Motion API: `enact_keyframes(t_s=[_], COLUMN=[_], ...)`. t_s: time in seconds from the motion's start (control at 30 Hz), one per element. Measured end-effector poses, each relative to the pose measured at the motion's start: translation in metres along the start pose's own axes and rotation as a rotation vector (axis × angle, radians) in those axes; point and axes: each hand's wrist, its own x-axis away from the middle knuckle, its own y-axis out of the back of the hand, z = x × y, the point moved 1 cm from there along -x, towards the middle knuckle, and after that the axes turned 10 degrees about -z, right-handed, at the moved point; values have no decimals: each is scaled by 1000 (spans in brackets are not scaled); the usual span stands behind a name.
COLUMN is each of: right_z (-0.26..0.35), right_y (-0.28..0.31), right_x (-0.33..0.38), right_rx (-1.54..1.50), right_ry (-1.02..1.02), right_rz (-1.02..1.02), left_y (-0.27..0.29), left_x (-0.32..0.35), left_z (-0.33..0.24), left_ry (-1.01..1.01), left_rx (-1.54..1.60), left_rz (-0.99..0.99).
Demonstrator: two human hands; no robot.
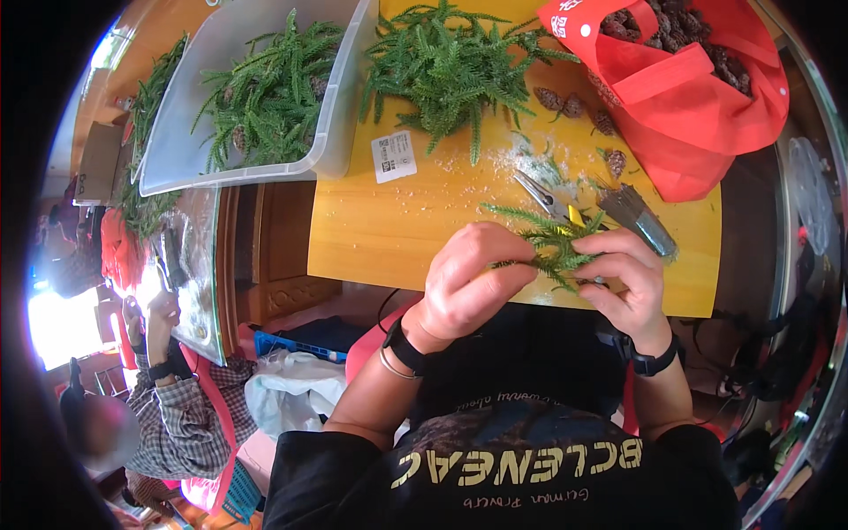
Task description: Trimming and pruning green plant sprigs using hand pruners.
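Near the table's front edge I hold a small green artificial pine sprig [555,251] between my two hands. My left hand [477,276] is closed, its fingertips pinching at the sprig's left side. From the other side, my right hand [629,281] grips the sprig, thumb and fingers curled around its needles. Just beyond the sprig lie pliers [541,194] with yellow handles, partly hidden by it. A bundle of thin dark stems or wires [643,225], wrapped at one end, rests beside my right hand.
A clear plastic bin [329,159] of finished-looking sprigs with cones stands far left. Beside it sits a green sprig pile [442,75]. Several pine cones [572,106] lie near a red bag [698,124] filled with cones. A white label [394,156] lies on the yellow table [371,234]. Another person [181,424] works at left.
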Motion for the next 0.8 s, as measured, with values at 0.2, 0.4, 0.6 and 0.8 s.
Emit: enact_keyframes(t_s=[0.2, 0.4, 0.6, 0.8], right_z=[-3, 1, 0, 1], right_y=[0, 0, -2, -4], right_x=[0, 1, 2, 1], right_rx=[14, -15, -45, -124], right_ry=[87, -6, -135, -188], right_rz=[-13, -9, 19, 43], left_y=[3, 3, -1, -3], left_x=[-4, -4, 1, 1], left_z=[-9, -9, -2, 0], left_ry=[-149, -152, -45, 117], left_rx=[-59, -72, -71, 13], left_rz=[53, 49, 13, 36])
